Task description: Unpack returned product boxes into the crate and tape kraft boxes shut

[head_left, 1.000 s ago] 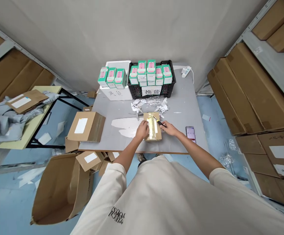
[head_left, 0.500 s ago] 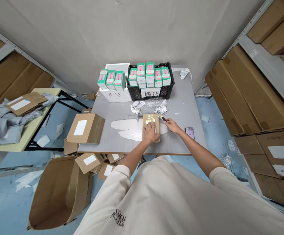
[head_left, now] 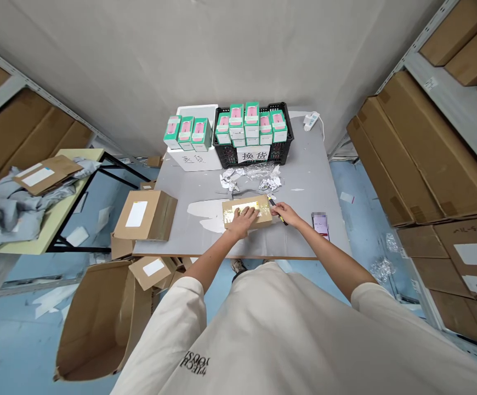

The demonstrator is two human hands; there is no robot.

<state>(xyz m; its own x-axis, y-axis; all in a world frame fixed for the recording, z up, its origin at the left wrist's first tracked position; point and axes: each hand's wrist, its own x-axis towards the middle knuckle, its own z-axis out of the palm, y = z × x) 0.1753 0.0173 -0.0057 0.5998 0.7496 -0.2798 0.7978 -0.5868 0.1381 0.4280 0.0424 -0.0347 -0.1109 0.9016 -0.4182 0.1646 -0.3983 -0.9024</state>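
Note:
A small taped cardboard box (head_left: 263,207) lies lengthwise across the near part of the grey table. On its top, my left hand (head_left: 242,220) rests with the fingers spread, holding it against the tabletop. My right hand (head_left: 284,212) grips a yellow-and-black utility knife (head_left: 272,202), whose front end is at the box's right end. Whether the blade touches the cardboard is too small to tell. Just beyond the box lie crumpled white paper (head_left: 270,182) and clear plastic wrap (head_left: 260,170).
Green-and-pink boxes fill a black crate (head_left: 285,148); several more sit on a white foam box (head_left: 201,161). A larger carton (head_left: 162,216) stands at the table's left, a phone (head_left: 321,224) at the right. An open carton (head_left: 94,323) is on the floor.
The small box has turned from pointing away from me to lying sideways. My left hand shifted left with it, while my right hand stays near its right side with the knife.

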